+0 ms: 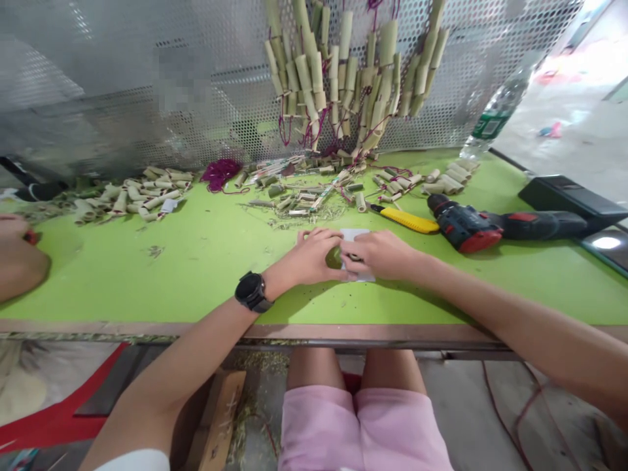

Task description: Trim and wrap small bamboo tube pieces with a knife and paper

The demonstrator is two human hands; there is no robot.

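Note:
A small white sheet [364, 275] lies flat on the green tabletop in front of me. My left hand [314, 256] holds it down from the left, fingers and thumb curved in a C, tips at its edge. On the sheet, the fingers of my right hand [380, 255] are closed around a small piece that looks like bamboo [355, 257]; most of it is hidden by the fingers. Dark specks are scattered on the table just below my hands.
Cut bamboo tubes [130, 195] are heaped at the back left, beside purple string [220, 175]. Bamboo strands [343, 72] hang from a perforated metal panel. A yellow utility knife [409, 220], a power drill [464, 222] and a bottle [493, 121] are right. Another person's arm [19, 258] is far left.

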